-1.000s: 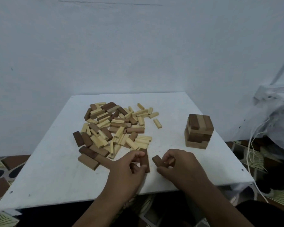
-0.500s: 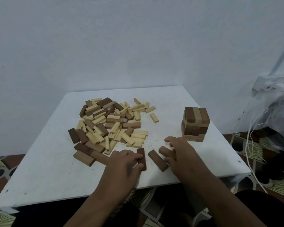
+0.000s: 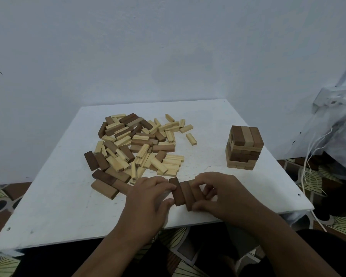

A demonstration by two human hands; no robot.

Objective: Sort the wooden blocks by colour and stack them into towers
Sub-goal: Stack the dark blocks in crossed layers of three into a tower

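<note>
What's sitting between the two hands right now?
In the head view, a row of dark brown blocks lies side by side, pressed between the left hand and right hand.

Right hand [image 3: 224,194] hides third dark block [image 3: 195,194] partly; tower [image 3: 244,149] far side unseen.
</note>
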